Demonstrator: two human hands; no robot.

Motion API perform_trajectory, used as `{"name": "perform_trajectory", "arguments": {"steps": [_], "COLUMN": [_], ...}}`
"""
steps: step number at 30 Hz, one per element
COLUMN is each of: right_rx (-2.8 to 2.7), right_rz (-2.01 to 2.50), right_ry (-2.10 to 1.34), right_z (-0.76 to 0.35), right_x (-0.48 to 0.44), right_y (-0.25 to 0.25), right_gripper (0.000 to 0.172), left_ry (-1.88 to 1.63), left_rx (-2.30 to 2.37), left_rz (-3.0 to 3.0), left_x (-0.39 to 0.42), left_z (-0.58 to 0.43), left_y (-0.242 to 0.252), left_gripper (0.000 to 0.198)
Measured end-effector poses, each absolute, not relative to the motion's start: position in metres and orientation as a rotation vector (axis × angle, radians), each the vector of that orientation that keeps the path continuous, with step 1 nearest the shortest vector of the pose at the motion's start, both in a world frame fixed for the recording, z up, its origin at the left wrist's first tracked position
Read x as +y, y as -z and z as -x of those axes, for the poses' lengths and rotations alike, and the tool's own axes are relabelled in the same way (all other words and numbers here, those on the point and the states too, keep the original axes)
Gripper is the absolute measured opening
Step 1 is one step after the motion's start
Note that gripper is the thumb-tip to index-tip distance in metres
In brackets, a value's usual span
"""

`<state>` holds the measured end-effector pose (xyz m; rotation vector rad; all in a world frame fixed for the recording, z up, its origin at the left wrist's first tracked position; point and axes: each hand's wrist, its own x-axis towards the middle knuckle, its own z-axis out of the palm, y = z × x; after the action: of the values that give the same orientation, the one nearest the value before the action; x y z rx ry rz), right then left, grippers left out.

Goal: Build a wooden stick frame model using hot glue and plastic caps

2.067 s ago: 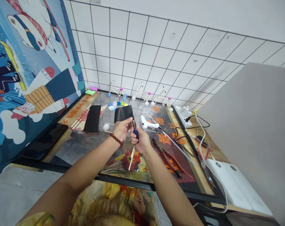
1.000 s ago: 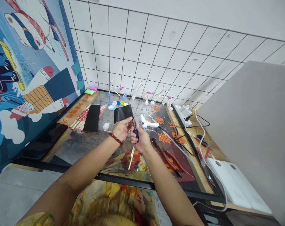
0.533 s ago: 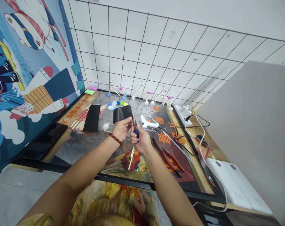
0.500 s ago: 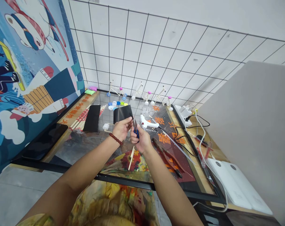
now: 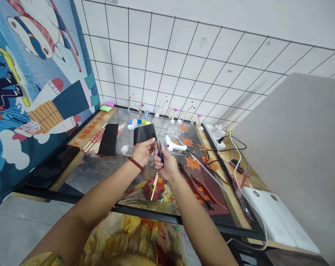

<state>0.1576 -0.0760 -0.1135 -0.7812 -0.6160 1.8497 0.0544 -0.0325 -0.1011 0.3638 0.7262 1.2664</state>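
Left hand (image 5: 143, 150) pinched black sheet (image 5: 144, 133) at its near edge, above table (image 5: 95, 173) centre. Right hand (image 5: 165, 164) closed round small scissors (image 5: 159, 152), blades just beside sheet (apparently mid-cut). Next snip needs sheet held taut.

Our count, kind by kind
We count one left hand (image 5: 142, 151) and one right hand (image 5: 165, 165), so two hands. There is one pair of scissors (image 5: 159, 151). One held black sheet (image 5: 144, 133) plus one flat black sheet (image 5: 109, 139) makes two. We also count one glue gun (image 5: 174, 145), three stick models (image 5: 165, 109), one bracelet (image 5: 136, 163) and one power strip (image 5: 217, 131). The bottle caps (image 5: 137, 122) are too small for us to count.
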Motion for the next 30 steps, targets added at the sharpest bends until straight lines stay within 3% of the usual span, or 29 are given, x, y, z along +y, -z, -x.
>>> {"name": "perform_trajectory", "arguments": {"steps": [30], "right_rx": [-0.618], "right_rz": [0.788], "right_ry": [-1.854], "right_z": [-0.1577], "right_x": [-0.0741], "right_y": [0.1165], "right_gripper": [0.037], "left_ry": [-1.272], "left_rx": [0.728], "left_rz": [-0.356], "left_x": [-0.0324], "left_z": [-0.0546], "left_y": [0.1004], "left_gripper": [0.008]}}
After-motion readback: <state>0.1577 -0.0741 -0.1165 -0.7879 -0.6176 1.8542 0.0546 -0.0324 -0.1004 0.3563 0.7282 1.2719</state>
